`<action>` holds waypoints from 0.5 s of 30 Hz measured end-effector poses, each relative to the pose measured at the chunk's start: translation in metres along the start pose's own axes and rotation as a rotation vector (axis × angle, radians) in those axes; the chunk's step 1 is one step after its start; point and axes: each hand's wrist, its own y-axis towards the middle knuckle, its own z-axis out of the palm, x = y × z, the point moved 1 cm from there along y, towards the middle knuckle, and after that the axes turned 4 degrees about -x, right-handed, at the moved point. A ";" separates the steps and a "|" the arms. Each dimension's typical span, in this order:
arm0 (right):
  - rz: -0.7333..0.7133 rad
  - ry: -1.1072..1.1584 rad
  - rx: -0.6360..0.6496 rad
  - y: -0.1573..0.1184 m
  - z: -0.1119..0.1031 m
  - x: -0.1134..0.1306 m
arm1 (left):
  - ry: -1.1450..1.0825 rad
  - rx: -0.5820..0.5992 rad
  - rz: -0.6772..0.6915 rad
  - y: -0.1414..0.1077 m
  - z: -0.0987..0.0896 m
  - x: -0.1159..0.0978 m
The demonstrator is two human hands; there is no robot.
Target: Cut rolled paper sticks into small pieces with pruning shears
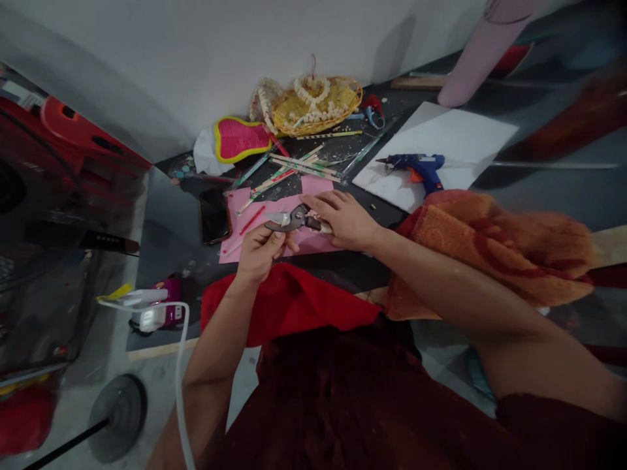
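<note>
My right hand (pixel 347 219) is wrapped round the handles of a pair of pruning shears (pixel 296 217), whose jaws point left. At the jaw tips, my left hand (pixel 259 253) is closed, thumb against fingers; anything small between them is hidden. Beneath both hands lies a pink sheet (pixel 313 189) with a red stick (pixel 253 220) on it. Just beyond the hands, several printed paper-wrapped chopsticks (pixel 289 171) lie crossed in a loose pile among small crumbs.
A phone (pixel 215 216) lies left of the sheet. Behind stands a wicker basket (pixel 353 98) with pale pieces. A blue glue gun (pixel 421 163) rests on a white board (pixel 372 179). An orange towel (pixel 455 228) lies right; a purple power strip (pixel 172 290) with a white cable sits left.
</note>
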 end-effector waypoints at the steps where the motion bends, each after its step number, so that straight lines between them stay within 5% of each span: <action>1: 0.018 -0.008 -0.015 0.000 0.000 0.001 | 0.035 -0.042 0.063 0.000 0.000 0.001; 8: 0.122 0.005 -0.080 0.001 0.000 0.002 | 0.481 -0.172 0.309 -0.003 0.000 -0.001; 15: 0.095 0.013 -0.032 0.001 0.000 0.000 | 0.564 -0.145 0.306 -0.005 -0.003 0.002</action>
